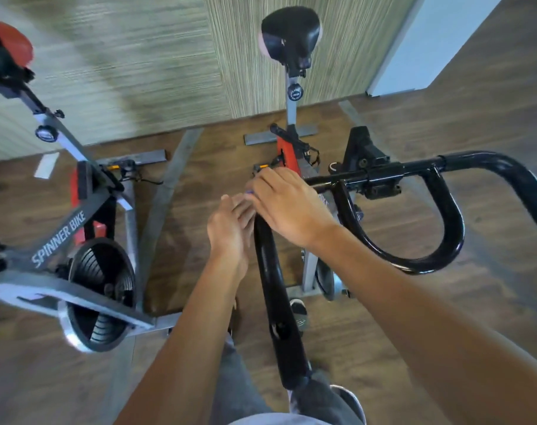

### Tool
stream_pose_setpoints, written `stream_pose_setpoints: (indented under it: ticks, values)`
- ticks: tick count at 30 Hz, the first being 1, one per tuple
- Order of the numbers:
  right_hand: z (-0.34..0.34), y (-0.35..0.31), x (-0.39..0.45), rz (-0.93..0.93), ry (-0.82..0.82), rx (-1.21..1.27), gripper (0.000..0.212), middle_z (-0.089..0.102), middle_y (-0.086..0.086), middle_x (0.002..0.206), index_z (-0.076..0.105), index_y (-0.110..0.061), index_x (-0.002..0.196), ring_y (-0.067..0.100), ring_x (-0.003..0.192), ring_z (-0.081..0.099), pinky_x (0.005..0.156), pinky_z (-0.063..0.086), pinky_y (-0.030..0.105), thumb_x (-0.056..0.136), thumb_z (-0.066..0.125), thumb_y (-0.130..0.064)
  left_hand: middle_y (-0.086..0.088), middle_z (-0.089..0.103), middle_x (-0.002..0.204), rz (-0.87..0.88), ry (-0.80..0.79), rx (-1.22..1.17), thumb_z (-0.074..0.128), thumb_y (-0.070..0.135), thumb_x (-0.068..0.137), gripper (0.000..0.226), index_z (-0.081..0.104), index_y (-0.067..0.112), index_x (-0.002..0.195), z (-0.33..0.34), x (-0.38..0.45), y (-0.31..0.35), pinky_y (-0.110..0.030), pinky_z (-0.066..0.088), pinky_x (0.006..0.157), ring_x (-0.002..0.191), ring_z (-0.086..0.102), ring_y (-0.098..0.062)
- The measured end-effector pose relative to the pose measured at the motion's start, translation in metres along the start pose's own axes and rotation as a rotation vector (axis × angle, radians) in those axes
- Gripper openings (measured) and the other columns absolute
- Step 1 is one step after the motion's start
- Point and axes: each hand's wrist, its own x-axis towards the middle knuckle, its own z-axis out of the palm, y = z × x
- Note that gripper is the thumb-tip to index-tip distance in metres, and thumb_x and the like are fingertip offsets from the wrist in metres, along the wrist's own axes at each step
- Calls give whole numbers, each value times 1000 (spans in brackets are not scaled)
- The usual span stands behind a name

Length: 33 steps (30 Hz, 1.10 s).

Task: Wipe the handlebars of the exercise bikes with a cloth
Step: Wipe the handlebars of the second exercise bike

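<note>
The black handlebar (451, 237) of the bike in front of me runs from a long left grip (272, 280) up to a crossbar and a right loop. My right hand (288, 207) lies palm down over the left bend of the bar, fingers curled over it. A small purple-blue bit of cloth (249, 191) peeks out from under its fingers; the remainder of the cloth is hidden. My left hand (230, 231) is just left of the grip, with fingers stretched toward the right hand and touching the bar.
A second bike (61, 237) marked SPINNER BIKE stands to the left with its flywheel (98, 289) close by. This bike's saddle (290, 32) is at the far end, near a striped wall (138, 56). My shoe (299, 311) shows on the wooden floor below.
</note>
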Motion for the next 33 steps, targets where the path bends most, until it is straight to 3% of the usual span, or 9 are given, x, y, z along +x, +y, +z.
stream_pose_setpoints:
  ticks: [4, 8, 12, 14, 18, 21, 25, 29, 33]
  values:
    - [-11, 38, 1, 116, 49, -98, 45, 67, 10, 83, 68, -7, 92, 34, 78, 66, 78, 54, 43, 107, 34, -32, -9, 69, 116, 147, -71, 331, 37, 20, 109, 35, 63, 3, 124, -6, -6, 2, -25, 50, 87, 104, 66, -17]
    - [-7, 24, 1, 248, 8, -109, 46, 66, 11, 85, 68, -6, 94, 34, 78, 65, 76, 54, 44, 108, 31, -31, -10, 68, 98, 388, -167, 892, 31, 30, 110, 39, 64, 9, 110, 4, -12, -9, -38, 46, 85, 91, 63, -21]
    - [-17, 38, -9, 301, -110, -136, 55, 65, 10, 95, 65, -7, 102, 31, 88, 65, 84, 54, 40, 110, 18, -36, 2, 58, 75, 540, -165, 1019, 28, 29, 110, 33, 58, 15, 112, 9, -11, -12, -26, 38, 62, 66, 56, -10]
    - [-26, 54, -22, 370, -215, -149, 67, 60, 11, 116, 57, -8, 121, 30, 109, 59, 99, 49, 40, 107, -2, -37, -2, 66, 90, 639, -187, 1137, 27, 31, 110, 37, 57, 16, 126, 11, -10, -10, -29, 43, 73, 83, 64, -20]
    - [-32, 37, -60, 450, -89, -135, 50, 44, 23, 150, 39, 3, 147, 36, 144, 39, 121, 33, 48, 107, 32, -26, -13, 67, 107, 754, -206, 1375, 23, 39, 110, 46, 57, 12, 121, 26, 0, -4, -39, 43, 75, 101, 64, -37]
    - [-22, 37, -55, 503, -57, -130, 49, 46, 24, 148, 39, 5, 147, 36, 144, 40, 122, 32, 49, 109, 36, -27, -14, 68, 97, 765, -180, 1480, 19, 45, 109, 54, 61, 10, 104, 42, 3, 3, -39, 43, 69, 92, 65, -39]
    - [-19, 56, -24, 574, -10, -43, 48, 66, 19, 117, 60, 2, 123, 36, 111, 62, 105, 43, 42, 109, 28, -32, -17, 70, 97, 757, -110, 1555, 16, 46, 109, 61, 64, 9, 99, 50, 6, 3, -44, 47, 76, 93, 65, -42]
    - [-28, 37, -56, 532, -108, -50, 55, 33, 24, 159, 30, 5, 153, 36, 151, 28, 125, 27, 47, 110, 33, -29, -13, 66, 89, 788, -70, 1596, 17, 46, 109, 60, 64, 9, 99, 50, 4, 3, -39, 36, 68, 86, 63, -40]
    - [-36, 14, -96, 531, -120, -85, 63, 20, 27, 165, 20, 6, 157, 35, 156, 17, 127, 21, 43, 107, 33, -29, -6, 60, 93, 842, -184, 1544, 19, 43, 110, 53, 61, 12, 108, 49, 5, 3, -40, 42, 73, 92, 59, -32]
